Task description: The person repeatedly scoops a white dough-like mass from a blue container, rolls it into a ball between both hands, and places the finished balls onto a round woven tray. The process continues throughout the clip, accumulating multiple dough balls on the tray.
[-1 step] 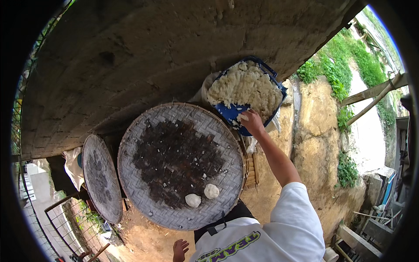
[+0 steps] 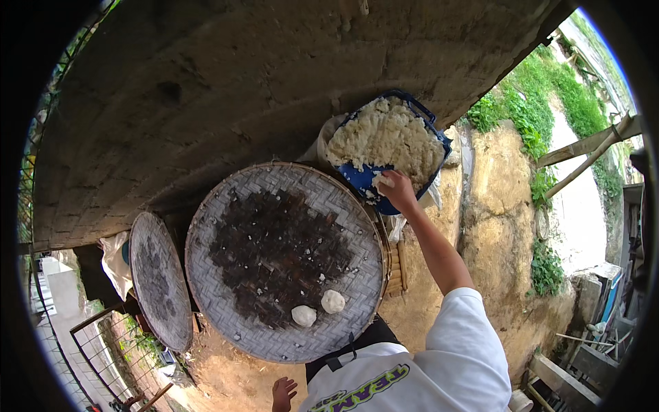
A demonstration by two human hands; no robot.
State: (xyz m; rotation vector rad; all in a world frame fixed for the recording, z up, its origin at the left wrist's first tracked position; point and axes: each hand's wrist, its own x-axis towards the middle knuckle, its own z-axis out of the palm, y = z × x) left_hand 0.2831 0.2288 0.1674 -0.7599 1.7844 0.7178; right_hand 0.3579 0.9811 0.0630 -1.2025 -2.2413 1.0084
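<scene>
My right hand (image 2: 399, 189) reaches into a blue plastic tub (image 2: 354, 173) at the upper right, its fingers closed on a pale clump (image 2: 383, 180) at the bared part of the tub. A thick, uneven mass of pale, moist dough-like food (image 2: 388, 130) fills much of the tub. Beside it, a large round woven bamboo tray (image 2: 357, 240) with a dark stained middle bears two white balls (image 2: 332, 301) near its lower right edge, among scattered white bits. My left hand (image 2: 284, 391) hangs below the tray at the lower edge, fingers apart and holding nothing.
A second woven tray (image 2: 154, 275) leans at the left beside a pale sack (image 2: 113, 264). A rough masonry wall (image 2: 226, 75) runs behind. A metal grille (image 2: 96, 350) stands at the lower left. Stained concrete ground (image 2: 487, 220), plants (image 2: 542, 268) and wooden poles (image 2: 583, 158) are at the right.
</scene>
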